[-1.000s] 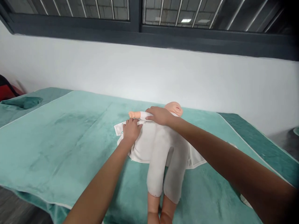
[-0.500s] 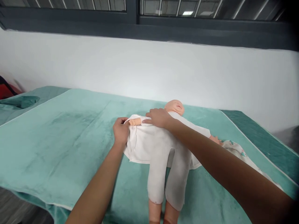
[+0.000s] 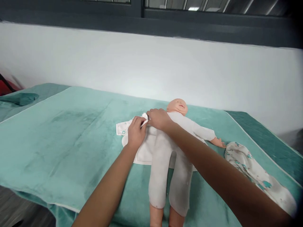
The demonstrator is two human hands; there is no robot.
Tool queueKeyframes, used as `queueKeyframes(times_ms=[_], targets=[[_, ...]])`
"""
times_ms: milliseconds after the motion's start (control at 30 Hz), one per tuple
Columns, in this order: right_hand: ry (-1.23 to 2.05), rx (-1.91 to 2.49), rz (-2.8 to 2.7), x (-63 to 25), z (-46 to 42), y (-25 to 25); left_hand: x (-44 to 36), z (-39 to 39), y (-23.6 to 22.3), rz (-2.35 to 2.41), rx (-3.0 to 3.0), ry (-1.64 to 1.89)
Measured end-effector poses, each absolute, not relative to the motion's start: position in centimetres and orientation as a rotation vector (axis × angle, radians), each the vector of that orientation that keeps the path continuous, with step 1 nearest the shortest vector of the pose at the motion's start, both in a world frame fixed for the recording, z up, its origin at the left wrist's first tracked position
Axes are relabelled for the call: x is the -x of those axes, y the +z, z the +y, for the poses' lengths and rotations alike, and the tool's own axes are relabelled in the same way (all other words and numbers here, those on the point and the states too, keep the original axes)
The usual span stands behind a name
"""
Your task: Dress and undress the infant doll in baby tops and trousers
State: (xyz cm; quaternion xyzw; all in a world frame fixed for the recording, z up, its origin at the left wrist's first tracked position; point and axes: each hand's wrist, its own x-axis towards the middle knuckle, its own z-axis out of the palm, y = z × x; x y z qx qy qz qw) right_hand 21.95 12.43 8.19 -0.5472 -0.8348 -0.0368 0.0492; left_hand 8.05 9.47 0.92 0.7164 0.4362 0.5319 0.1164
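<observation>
A baby doll (image 3: pixel 161 176) in a white suit lies face up, its head away from me, on a spread white baby shirt (image 3: pixel 143 156). My left hand (image 3: pixel 136 132) is closed, pinching the shirt's white fabric beside the doll's arm on the left. Right against it, my right hand (image 3: pixel 159 119) is bent over that same arm, its fingertips meeting the cloth; the doll's hand there is hidden. Past my left hand a printed sleeve (image 3: pixel 121 128) sticks out flat. On the other side, the doll's bare hand (image 3: pixel 219 142) reaches outward.
Printed baby clothing (image 3: pixel 258 171) lies crumpled at the right, near the doll's hand. A green plush cover (image 3: pixel 59 142) is spread over the table. Behind stands a white wall (image 3: pixel 106 63) below a dark window frame (image 3: pixel 94 22). Something red (image 3: pixel 6 88) shows at the far left.
My left hand has moved right with the shirt's edge, up to my right hand. The doll's hand there is now covered, and the printed sleeve has come into sight.
</observation>
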Motion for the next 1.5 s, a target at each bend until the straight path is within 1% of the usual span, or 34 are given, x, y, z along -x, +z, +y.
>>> queueKeyframes(times_ms=[67,133,233,300,367,467,567,700,767,900,1067,1133,1267,1333,1400,1433,1500], targets=[[-0.026,1.592,-2.274,-23.8,11.0,8.5,-7.6,9.6,0.7,1.359,-2.042,1.499],[0.016,1.568,-1.822,-26.5,8.9,8.1,-7.2,9.7,0.5,1.469,-1.988,1.404],[-0.032,1.86,-1.272,-31.1,5.2,6.1,-7.3,9.7,0.4,1.614,-1.995,1.242],[0.077,2.079,-1.112,-33.4,3.3,4.4,-7.6,9.5,0.4,1.635,-2.075,1.174],[0.139,2.169,-1.065,-34.5,2.1,3.1,-7.9,9.2,0.5,1.601,-2.169,1.169],[0.199,2.127,-1.026,-34.5,1.5,2.3,-8.1,8.8,1.0,1.545,-2.235,1.247],[0.362,1.92,-0.936,-33.9,1.9,2.3,-8.4,8.3,1.6,1.505,-2.239,1.268],[0.745,1.58,-0.861,-33.8,2.5,2.1,-9.3,7.6,2.8,1.499,-2.094,1.211],[0.872,1.472,-0.837,-33.7,2.7,2.0,-10.0,7.5,3.5,1.482,-1.973,1.198],[0.967,1.308,-0.84,-32.8,2.8,1.7,-11.2,8.0,5.2,1.448,-1.813,1.247],[1.141,1.15,-0.886,-30.9,3.2,1.1,-11.4,8.9,7.1,1.449,-1.809,1.304],[1.191,1.161,-0.904,-30.5,3.3,0.8,-11.1,9.1,7.8,1.481,-1.861,1.226],[1.183,1.174,-0.94,-30.4,3.4,0.5,-10.2,8.5,10.6,1.575,-1.927,0.925],[1.161,1.194,-0.976,-30.5,3.3,0.4,-9.5,7.6,12.6,1.445,-1.901,0.76],[1.144,1.223,-1.001,-30.6,3.2,0.5,-8.9,6.5,14.4,1.175,-1.874,0.637],[1.144,1.231,-1.005,-30.6,3.2,0.6,-8.5,6.0,15.0,1.083,-1.834,0.618],[1.149,1.235,-0.989,-30.5,3.2,0.8,-8.0,5.0,15.4,1.018,-1.728,0.691]])
